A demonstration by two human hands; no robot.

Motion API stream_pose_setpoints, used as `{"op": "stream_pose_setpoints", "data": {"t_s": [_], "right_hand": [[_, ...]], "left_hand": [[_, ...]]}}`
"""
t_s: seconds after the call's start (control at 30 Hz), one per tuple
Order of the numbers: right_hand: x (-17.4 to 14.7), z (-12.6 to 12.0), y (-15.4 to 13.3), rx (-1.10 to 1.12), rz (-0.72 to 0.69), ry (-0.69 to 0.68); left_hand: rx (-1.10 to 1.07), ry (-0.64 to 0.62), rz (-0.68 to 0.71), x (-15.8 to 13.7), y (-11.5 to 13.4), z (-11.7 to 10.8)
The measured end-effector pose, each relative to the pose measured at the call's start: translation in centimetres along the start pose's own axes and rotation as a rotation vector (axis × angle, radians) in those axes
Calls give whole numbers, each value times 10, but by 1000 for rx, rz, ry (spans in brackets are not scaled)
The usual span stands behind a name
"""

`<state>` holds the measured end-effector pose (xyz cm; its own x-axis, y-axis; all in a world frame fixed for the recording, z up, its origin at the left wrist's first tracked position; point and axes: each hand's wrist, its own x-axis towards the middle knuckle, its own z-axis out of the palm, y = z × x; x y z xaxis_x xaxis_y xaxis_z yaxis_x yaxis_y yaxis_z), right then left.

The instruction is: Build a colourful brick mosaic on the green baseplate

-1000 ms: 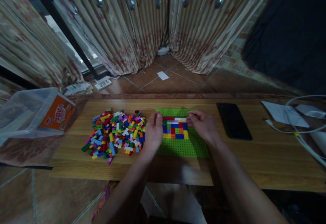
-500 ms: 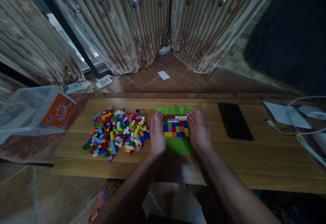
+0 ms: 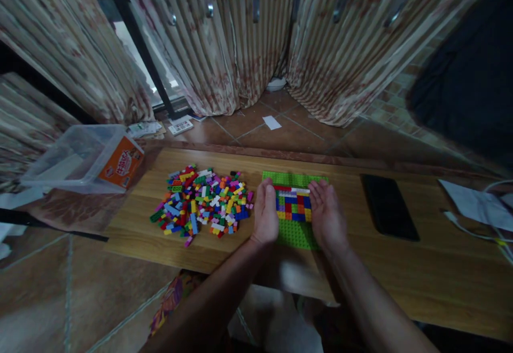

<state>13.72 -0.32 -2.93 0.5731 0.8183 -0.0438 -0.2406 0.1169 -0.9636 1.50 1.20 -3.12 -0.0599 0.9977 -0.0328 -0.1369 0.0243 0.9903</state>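
A green baseplate [image 3: 296,235] lies on the wooden table, carrying a block of multicoloured toy bricks [image 3: 294,206] set in rows across its middle. White and red bricks form the far row. At the left edge of these bricks is my left hand [image 3: 266,214], fingers stretched out and thumb side up. My right hand [image 3: 327,215] rests along the right side, its fingers extended and slightly apart near the white brick's end. Neither hand shows a loose brick in it. Whether the fingertips press on the bricks is hard to see. A pile of loose bricks [image 3: 204,203] spreads left of the baseplate.
A black phone [image 3: 388,207] lies right of the plate on the wooden table [image 3: 136,235]. White paper [image 3: 476,203] and a white cable [image 3: 465,224] are farther right. A clear plastic box [image 3: 76,160] with an orange label stands at the left. Curtains [image 3: 240,48] hang behind.
My view has turned left and tilted slightly, so the table and everything on it sit farther right. Both hands remain at the sides of the brick block, with little visible movement.
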Motion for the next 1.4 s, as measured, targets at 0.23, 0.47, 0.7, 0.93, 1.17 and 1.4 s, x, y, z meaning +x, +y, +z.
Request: {"op": "stream_pose_setpoints", "data": {"t_s": [0.23,0.47,0.7,0.93,1.17,1.4], "right_hand": [[1,-3,-11,-283,-198,113],[-25,21,-21,-650,-550,-261],[-52,52,-5,-836,-655,-713],[-59,62,6,-1001,-694,-739],[-61,64,10,-1023,-716,-706],[-62,64,2,-980,-687,-760]], "left_hand": [[-42,91,52,11,33,-13],[-272,300,39,46,70,-64],[-449,340,-132,53,84,-94],[-499,272,-241,56,87,-104],[-463,188,-275,54,87,-104],[-360,106,-250,51,83,-98]]}}
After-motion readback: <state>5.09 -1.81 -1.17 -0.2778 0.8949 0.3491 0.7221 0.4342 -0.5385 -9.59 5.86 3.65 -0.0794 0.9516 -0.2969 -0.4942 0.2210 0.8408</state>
